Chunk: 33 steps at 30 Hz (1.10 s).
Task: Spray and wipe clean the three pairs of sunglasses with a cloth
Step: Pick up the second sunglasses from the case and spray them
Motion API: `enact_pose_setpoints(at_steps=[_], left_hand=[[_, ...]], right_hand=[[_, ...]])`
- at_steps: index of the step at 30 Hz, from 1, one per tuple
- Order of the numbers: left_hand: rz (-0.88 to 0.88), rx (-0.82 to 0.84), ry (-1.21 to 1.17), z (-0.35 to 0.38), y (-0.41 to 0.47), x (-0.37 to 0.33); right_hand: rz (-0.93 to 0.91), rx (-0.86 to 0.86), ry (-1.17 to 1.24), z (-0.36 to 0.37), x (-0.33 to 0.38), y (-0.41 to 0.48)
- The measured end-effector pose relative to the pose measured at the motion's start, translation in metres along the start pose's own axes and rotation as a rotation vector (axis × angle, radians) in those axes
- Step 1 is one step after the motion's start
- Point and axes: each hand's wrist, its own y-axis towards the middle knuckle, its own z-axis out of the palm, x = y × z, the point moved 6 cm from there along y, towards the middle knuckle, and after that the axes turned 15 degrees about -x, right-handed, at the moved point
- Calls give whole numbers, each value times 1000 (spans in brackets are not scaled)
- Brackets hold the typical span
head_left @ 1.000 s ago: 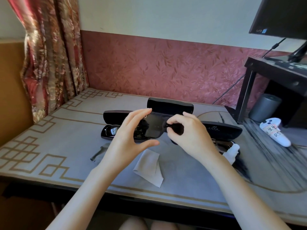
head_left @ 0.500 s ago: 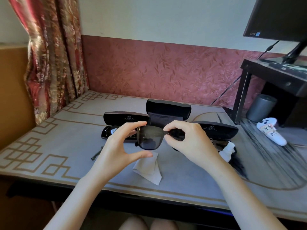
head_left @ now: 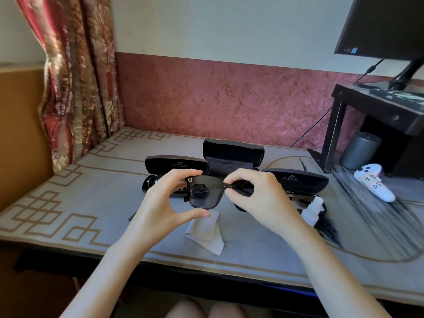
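Note:
I hold a pair of black sunglasses (head_left: 203, 193) in the air above the table. My left hand (head_left: 167, 200) pinches the left lens between thumb and fingers. My right hand (head_left: 254, 198) pinches the frame at the bridge. A grey cloth (head_left: 206, 230) lies on the table right under them. A second pair (head_left: 152, 183) sits in an open case at the left. A third pair (head_left: 302, 199) lies at the right, beside a small white spray bottle (head_left: 313, 208).
Three open black cases stand behind my hands: left case (head_left: 176, 165), middle case (head_left: 232, 152), right case (head_left: 298, 180). A white controller (head_left: 374, 184), a grey cylinder (head_left: 360, 150) and a dark stand (head_left: 378, 111) with a monitor (head_left: 385, 26) fill the right side. Curtain at left.
Both hands have brought the sunglasses down and toward me, away from the middle case. The dark lens now faces me more fully.

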Motion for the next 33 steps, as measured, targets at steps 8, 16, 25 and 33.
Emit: enact_pose_setpoints(at_steps=[8,16,25,33], left_hand=[[35,-45,-30,-5,-1,-7],[-83,-156,-210,-26,-1,-5],[-352,-162,-526,-16,-3,8],[-350,-213,-554,-18,-2,10]], right_hand=[[-10,11,116,-5,-1,-3],[122,76,413,-15,-26,-9],[139,-23,800,-5,-18,-9],[174,-75,835,-1,-17,-9]])
